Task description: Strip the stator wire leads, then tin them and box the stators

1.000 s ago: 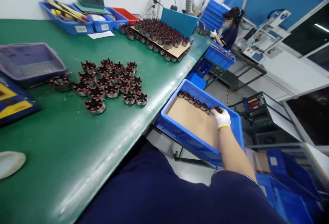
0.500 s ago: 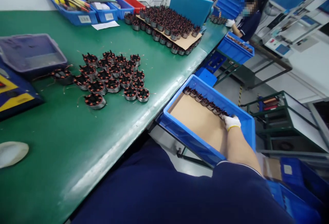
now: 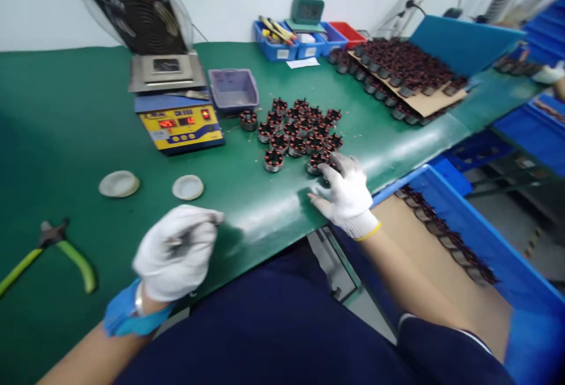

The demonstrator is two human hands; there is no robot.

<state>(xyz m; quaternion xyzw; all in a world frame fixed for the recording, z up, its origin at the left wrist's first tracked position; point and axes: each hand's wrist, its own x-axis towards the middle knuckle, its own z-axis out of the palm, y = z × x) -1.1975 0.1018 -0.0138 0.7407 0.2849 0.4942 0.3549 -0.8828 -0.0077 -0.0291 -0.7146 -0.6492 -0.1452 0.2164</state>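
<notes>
My right hand (image 3: pixel 346 191), in a white glove, reaches over the near right edge of a cluster of motor stators (image 3: pixel 296 129) with copper windings and dark upright prongs. Its fingers are spread at the nearest stator (image 3: pixel 314 163), which they partly cover; I cannot tell whether they touch it. My left hand (image 3: pixel 179 249), also gloved, is above the table's front edge with its fingers curled. Something dark shows inside the curl, too blurred to name. Two small white dishes (image 3: pixel 188 187) lie beyond it, and green-handled cutters (image 3: pixel 53 236) rest to its left.
A blue and yellow heated device (image 3: pixel 180 126) with red digits stands behind the dishes, beside a purple-grey bin (image 3: pixel 233 104). Stacked stators on cardboard (image 3: pixel 436 102) fill the back right. At right a blue crate (image 3: pixel 445 196) holds a row of stators. A co-worker's gloved hand (image 3: pixel 549 73) shows far right.
My right hand has left the row of stators in the blue crate and moved left to the cluster on the table. The view has turned left, bringing my left hand into sight.
</notes>
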